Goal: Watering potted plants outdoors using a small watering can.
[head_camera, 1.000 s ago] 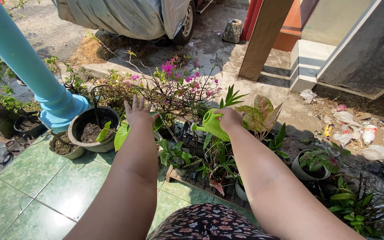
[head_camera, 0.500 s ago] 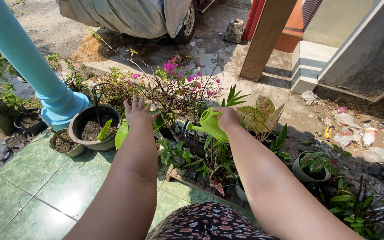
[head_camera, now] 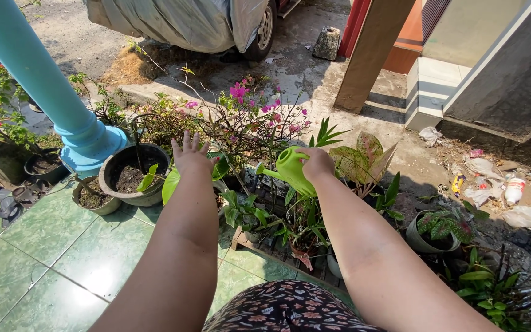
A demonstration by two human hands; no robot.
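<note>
- At frame centre, your right hand point(head_camera: 316, 163) gripped a lime-green plastic watering can point(head_camera: 291, 171), tilted over potted plants.
- Left of centre, your left hand point(head_camera: 189, 154) spread open above a broad green leaf point(head_camera: 171, 183).

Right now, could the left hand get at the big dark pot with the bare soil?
Probably yes. The left hand hovers open just right of the dark pot, with only a broad green leaf between them. The right hand holds the green watering can, well clear.
</note>
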